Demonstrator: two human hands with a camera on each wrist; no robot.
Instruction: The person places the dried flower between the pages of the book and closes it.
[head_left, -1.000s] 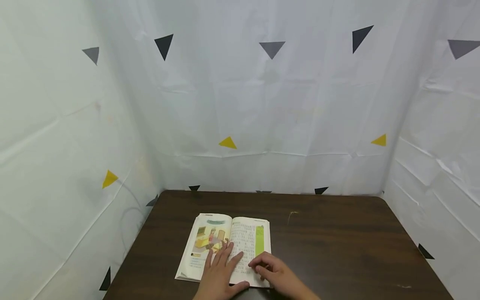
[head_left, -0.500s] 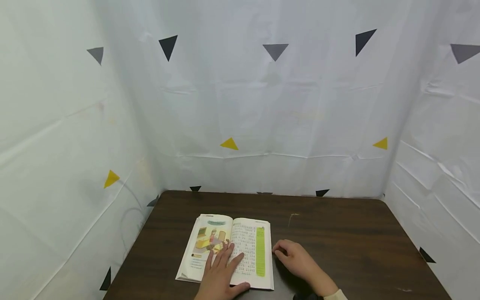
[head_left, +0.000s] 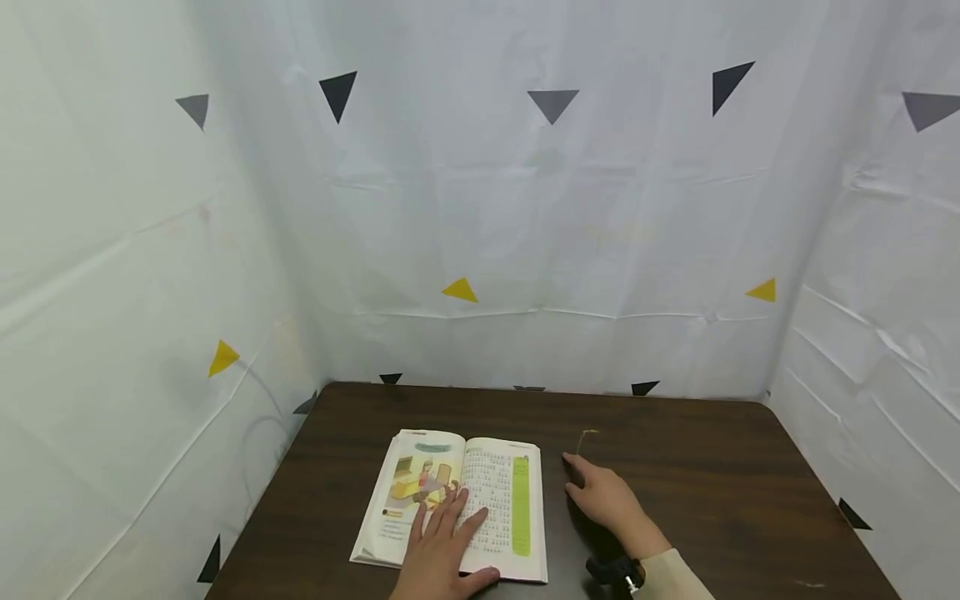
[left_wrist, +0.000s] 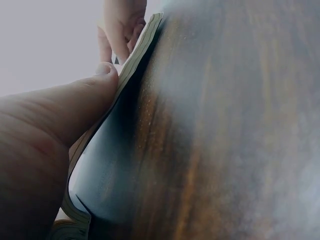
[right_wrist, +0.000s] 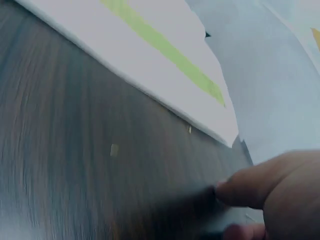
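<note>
An open book (head_left: 491, 500) lies flat on the dark wooden table, with a colour picture on its left page and a green text strip on its right page. Across the lower middle of the pages rests my left hand (head_left: 438, 554), fingers spread. In the left wrist view its thumb (left_wrist: 92, 92) lies along the book's near edge. My right hand (head_left: 603, 500) is off the book, just right of the right page, holding nothing, its index finger pointing forward over the tabletop. The right wrist view shows its fingertips (right_wrist: 227, 192) close over the wood, apart from the page corner.
The dark table (head_left: 712, 500) has rounded far corners and a pale scratch near the right hand. White sheeting (head_left: 525, 225) with grey, black and yellow triangles stands behind it and on both sides. A black device (head_left: 617, 572) is strapped to the right wrist.
My right hand has moved from the book's right page off to the right, then slightly forward, its index finger straightening. The green strip is now fully uncovered. The left hand has stayed put.
</note>
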